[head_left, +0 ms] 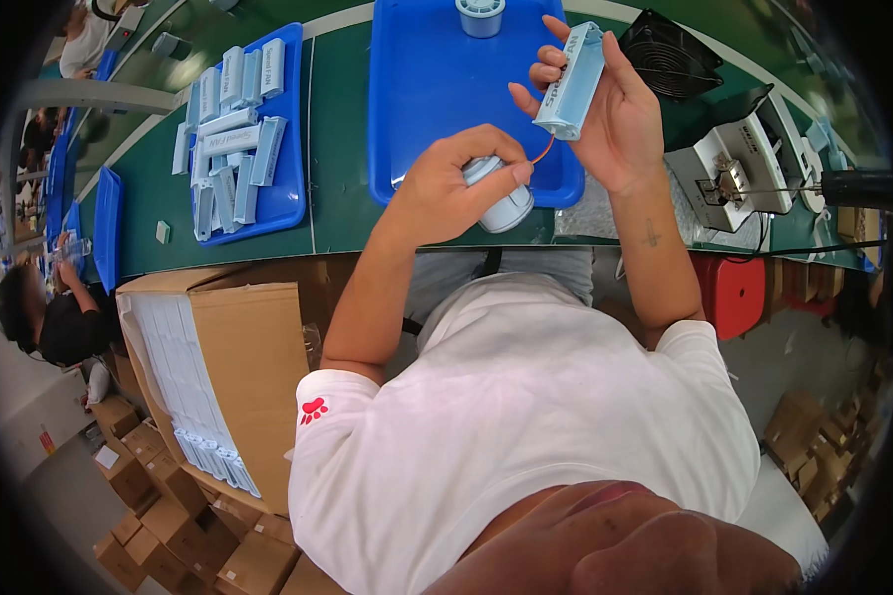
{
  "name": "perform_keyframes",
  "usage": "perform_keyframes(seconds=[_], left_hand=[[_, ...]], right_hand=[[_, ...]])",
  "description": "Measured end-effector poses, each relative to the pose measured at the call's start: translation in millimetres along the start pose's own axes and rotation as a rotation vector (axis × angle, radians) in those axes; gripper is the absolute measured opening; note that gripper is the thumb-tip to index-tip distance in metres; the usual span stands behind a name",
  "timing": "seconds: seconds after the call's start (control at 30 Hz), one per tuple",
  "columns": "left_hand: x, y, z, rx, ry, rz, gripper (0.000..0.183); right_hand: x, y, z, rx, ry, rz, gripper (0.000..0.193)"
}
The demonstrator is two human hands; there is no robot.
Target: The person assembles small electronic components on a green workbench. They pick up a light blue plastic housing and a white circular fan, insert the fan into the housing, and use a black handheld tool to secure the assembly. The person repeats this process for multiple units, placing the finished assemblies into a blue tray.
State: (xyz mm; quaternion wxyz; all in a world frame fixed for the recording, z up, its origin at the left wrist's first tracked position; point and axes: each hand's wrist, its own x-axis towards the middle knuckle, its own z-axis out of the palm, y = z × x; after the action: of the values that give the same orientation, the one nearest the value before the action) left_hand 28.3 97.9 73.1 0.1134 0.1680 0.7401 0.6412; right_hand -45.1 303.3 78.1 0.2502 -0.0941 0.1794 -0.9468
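My left hand [439,190] is wrapped round a light blue cylindrical housing [507,205], held over the near edge of a blue tray [417,89]. A short orange-red wire [543,150] runs from the housing toward a light blue handle shell [577,84]. My right hand [620,129] holds this shell tilted, its hollow side partly showing and dark print along one face. The thumb lies along its right side, and the fingers curl behind it. Another round light blue part [481,17] stands at the tray's far end.
Several handle shells [230,139] lie piled on a blue tray [293,119] at left. On the right are a black fan [665,55], a white bench device [734,164] and a black-handled tool [856,188]. An open carton [253,337] of shells stands below the table's edge.
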Motion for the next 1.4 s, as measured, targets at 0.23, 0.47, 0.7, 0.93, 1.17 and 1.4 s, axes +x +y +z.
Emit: perform_keyframes(seconds=[0.23,0.47,0.7,0.93,1.17,1.4], left_hand=[[-10,-8,0,-0.019,0.02,0.03,0.008],[-18,-25,6,0.13,0.241,0.185,0.039],[-14,-39,20,0.076,0.478,0.234,0.075],[-20,-39,18,0.167,0.521,0.323,0.074],[-18,-38,23,0.231,0.502,0.386,0.077],[-10,-40,27,0.262,0.47,0.43,0.061]], right_hand=[[-5,18,-10,-0.111,0.103,-0.022,0.056],[-24,45,-5,-0.523,0.254,-0.293,0.039],[-30,67,0,-0.913,-0.019,-0.629,0.056],[-27,65,9,-0.961,-0.101,-0.628,0.056],[-23,65,12,-0.886,-0.237,-0.636,0.052],[-24,61,9,-0.867,-0.323,-0.63,0.048]])
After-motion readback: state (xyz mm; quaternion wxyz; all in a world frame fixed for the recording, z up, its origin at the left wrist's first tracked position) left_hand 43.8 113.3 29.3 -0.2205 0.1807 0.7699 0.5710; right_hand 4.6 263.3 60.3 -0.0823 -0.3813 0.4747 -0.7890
